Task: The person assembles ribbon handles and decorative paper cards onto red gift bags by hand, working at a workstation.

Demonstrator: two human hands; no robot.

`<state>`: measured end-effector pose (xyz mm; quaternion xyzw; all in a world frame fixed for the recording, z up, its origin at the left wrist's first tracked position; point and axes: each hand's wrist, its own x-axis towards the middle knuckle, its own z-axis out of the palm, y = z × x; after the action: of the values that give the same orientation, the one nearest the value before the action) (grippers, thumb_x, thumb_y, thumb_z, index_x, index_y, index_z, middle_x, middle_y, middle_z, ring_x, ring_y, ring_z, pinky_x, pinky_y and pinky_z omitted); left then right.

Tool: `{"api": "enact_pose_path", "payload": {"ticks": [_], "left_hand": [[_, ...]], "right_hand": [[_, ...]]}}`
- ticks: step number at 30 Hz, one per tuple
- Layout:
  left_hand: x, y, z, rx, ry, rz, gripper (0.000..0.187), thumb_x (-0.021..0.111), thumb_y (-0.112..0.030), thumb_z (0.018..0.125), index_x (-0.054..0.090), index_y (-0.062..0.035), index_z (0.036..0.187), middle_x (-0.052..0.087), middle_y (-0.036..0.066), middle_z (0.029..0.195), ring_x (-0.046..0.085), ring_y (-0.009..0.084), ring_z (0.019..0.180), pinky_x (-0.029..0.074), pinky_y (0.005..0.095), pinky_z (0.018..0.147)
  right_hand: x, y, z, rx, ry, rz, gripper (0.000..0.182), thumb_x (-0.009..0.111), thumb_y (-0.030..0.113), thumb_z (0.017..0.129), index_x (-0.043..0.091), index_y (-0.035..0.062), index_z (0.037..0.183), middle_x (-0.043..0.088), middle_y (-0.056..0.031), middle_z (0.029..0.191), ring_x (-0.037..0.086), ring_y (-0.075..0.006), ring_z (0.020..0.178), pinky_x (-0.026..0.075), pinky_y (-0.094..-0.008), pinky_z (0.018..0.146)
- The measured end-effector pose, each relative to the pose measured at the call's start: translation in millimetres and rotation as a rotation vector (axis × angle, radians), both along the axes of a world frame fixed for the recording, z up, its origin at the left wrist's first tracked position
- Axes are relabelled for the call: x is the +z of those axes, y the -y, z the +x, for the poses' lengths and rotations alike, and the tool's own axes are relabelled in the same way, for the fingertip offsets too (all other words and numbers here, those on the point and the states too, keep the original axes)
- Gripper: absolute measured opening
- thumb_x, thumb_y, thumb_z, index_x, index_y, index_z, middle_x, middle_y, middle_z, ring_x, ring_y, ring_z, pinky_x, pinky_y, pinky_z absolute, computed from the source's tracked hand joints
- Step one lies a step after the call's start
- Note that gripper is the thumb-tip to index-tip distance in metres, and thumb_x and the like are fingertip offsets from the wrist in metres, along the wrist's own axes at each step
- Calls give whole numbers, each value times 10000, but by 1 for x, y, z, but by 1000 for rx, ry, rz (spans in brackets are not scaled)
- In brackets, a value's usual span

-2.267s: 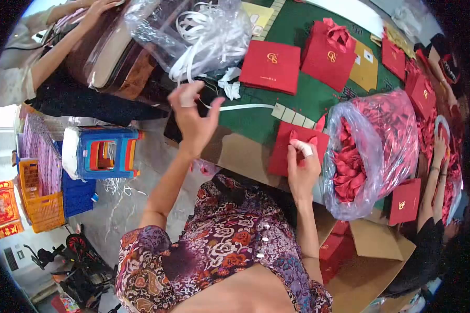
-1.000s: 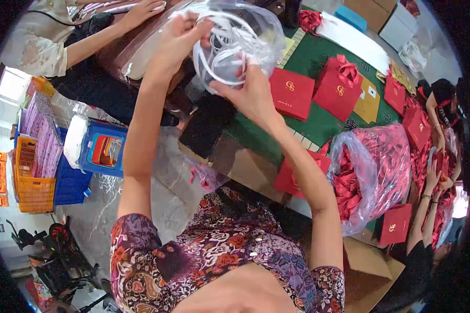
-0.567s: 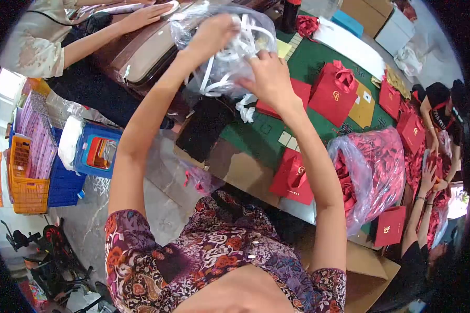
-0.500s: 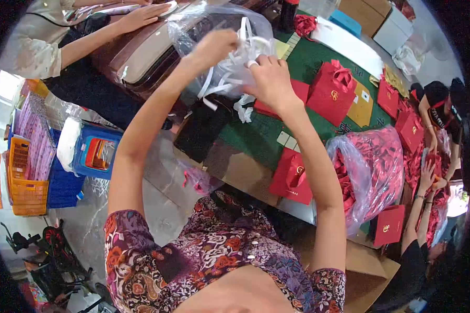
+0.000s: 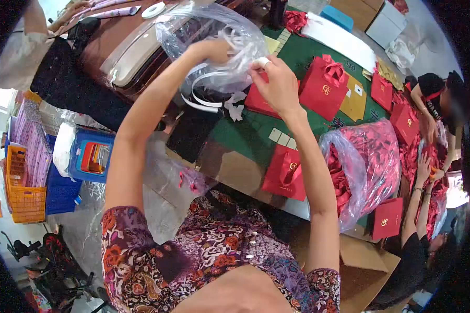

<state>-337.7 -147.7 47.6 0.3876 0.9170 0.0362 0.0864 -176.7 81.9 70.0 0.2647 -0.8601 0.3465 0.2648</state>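
A clear plastic bag (image 5: 203,18) full of loose white strips (image 5: 240,49) lies at the table's far side. My left hand (image 5: 216,51) reaches into it, its fingers hidden among the strips and film. At the bag's right edge my right hand (image 5: 278,83) is closed, thumb and fingers pinching the plastic. Something white shows at one of its fingers, perhaps a wrap. Below the bag, a few strips hang out in loops beside a crumpled white scrap (image 5: 235,107). A flat red gift bag (image 5: 261,99) lies just under my right hand.
Red gift bags (image 5: 324,88) stand on the green tabletop (image 5: 240,135). A large plastic sack of red ribbon bows (image 5: 373,156) sits right of my right forearm. Co-workers' hands (image 5: 425,169) work at the far right. An orange crate (image 5: 28,201) and blue bin (image 5: 96,172) stand left.
My left hand has moved deeper into the bag, and the white strips have shifted with it. My right hand stays at the bag's edge. The co-worker's hand at upper left has drawn back.
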Motion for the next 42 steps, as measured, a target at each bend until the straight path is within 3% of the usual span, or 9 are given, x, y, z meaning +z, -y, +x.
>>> {"api": "enact_pose_path", "payload": {"ticks": [4,12,17,19,21,27,34,39,42], "left_hand": [[67,-3,37,-11,279,114,314,557,-242,908,679,-16,1089,697,236,1028,665,351,951,506,434,839],[104,11,102,199,-206,130,387,609,-351,955,660,26,885,662,193,864,652,357,781,503,432,712],[71,19,201,633,-859,562,780,870,-429,707,545,-53,1309,609,125,916,576,240,722,511,358,677],[43,26,220,664,-700,711,1058,886,-507,638,374,-28,1430,492,207,1218,598,417,1031,516,495,809],[18,34,218,711,-606,663,1091,894,-467,653,327,17,1450,552,220,1138,611,416,980,519,485,790],[-43,73,185,674,-124,966,602,774,-128,858,384,-16,1302,648,97,931,603,129,677,503,261,573],[84,73,179,597,434,1256,261,710,-105,912,553,-44,1112,632,19,789,578,88,615,454,213,526],[76,37,80,348,-484,419,138,662,-85,844,604,11,924,675,134,796,669,263,711,515,377,648],[48,5,46,197,-446,121,255,600,-79,790,597,52,1009,656,268,954,611,455,981,491,487,885]], "right_hand": [[-5,7,1,20,-17,-59,104,712,127,847,713,74,936,673,-93,916,660,-287,862,519,-383,757],[-9,-2,6,-4,-49,-95,117,697,174,849,719,75,908,634,-122,877,635,-324,843,519,-427,725],[-6,-3,10,-29,33,-87,106,722,115,841,710,58,930,672,-115,920,662,-309,875,521,-383,776],[-5,-2,10,-35,47,-95,104,723,112,841,709,57,929,672,-115,915,663,-307,877,521,-380,777],[-7,-1,13,-23,39,-105,102,724,111,844,708,57,930,674,-113,913,666,-299,880,522,-377,771],[-4,-3,17,-22,54,-121,106,722,123,849,708,59,932,683,-113,932,669,-297,881,525,-375,774],[-10,-5,14,5,6,-129,118,724,144,845,710,66,932,688,-118,956,662,-319,907,526,-393,799],[-9,-10,21,-46,28,-111,119,728,150,846,722,86,947,688,-117,959,653,-312,947,527,-399,810],[-6,-15,22,-43,-153,-155,119,724,144,847,714,108,960,688,-106,961,651,-312,940,533,-404,806]]}}
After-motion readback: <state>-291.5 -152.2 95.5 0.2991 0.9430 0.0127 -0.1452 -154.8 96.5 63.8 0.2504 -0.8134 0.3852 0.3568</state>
